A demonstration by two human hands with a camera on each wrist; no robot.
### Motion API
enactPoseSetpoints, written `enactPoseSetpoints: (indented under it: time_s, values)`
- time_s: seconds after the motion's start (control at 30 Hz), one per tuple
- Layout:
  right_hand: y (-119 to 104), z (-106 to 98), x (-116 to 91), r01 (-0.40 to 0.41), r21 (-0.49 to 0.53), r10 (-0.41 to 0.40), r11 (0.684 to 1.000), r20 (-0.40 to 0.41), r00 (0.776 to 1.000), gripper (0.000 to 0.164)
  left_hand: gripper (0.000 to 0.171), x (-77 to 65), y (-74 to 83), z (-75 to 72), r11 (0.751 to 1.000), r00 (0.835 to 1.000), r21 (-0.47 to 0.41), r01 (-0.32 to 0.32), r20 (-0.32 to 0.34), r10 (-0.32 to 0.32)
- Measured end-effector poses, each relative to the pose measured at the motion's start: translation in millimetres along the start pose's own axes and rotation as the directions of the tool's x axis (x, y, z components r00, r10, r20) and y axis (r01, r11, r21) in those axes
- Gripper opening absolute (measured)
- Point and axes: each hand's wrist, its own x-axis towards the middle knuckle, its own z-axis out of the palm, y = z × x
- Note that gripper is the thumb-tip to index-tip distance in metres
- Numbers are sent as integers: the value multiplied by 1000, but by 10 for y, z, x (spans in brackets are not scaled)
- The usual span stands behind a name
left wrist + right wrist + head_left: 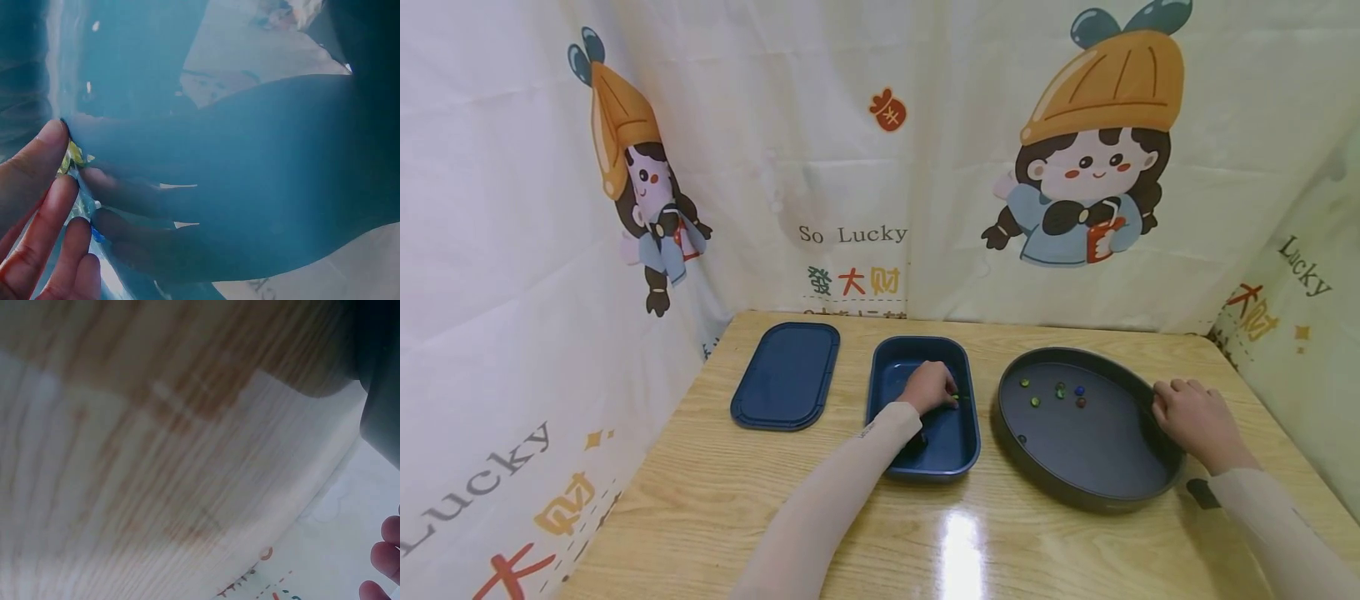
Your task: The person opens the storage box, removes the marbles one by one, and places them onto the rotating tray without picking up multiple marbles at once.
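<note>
My left hand [931, 387] reaches down into a deep blue rectangular box [951, 467]. Its thumb and forefinger pinch a yellow-green glass marble [75, 152] by the box wall. Under the other fingers in the left wrist view are a clear marble [81, 206] and a bit of blue [97, 235], partly covered. My right hand [1201, 421] holds the right rim of a round dark grey pan [1097, 450]; part of its grip is hidden. Several small marbles lie in the pan, among them a blue marble [1079, 390] and a brown marble [1081, 402].
A flat blue lid [790, 375] lies left of the box on the wooden table [700, 500]. A printed curtain [955, 167] hangs behind and at both sides. A small dark object [1202, 493] shows beside the right wrist.
</note>
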Motion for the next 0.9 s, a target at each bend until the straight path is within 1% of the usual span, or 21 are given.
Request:
enactPoseSetpoints:
  time_s: [0.13,0.33,0.43,0.6,0.73,0.9]
  values:
    - [3,3,-7,4,7,-4,1000,1,1000,8,12,2,2,-7,1000,1000,-25,-2,17,2]
    - [-15,-10,-13,-11,14,11,1000,17,1000,9,13,15,-25,-20,999,998,-11,-52,30,53]
    - [-18,-8,-10,-14,17,14,1000,12,1000,11,14,4,-32,-51,998,997,-18,-63,44,64]
    - [3,23,-7,-1,20,2,1000,-8,1000,12,15,-37,-22,-132,993,998,-111,-32,55,38]
    - [11,34,-7,-1,23,1,1000,-12,1000,10,14,-62,1,-207,987,999,-158,-21,26,25]
    - [13,24,-7,6,20,-6,1000,-22,1000,11,13,-60,45,-300,976,999,-215,-33,-2,33]
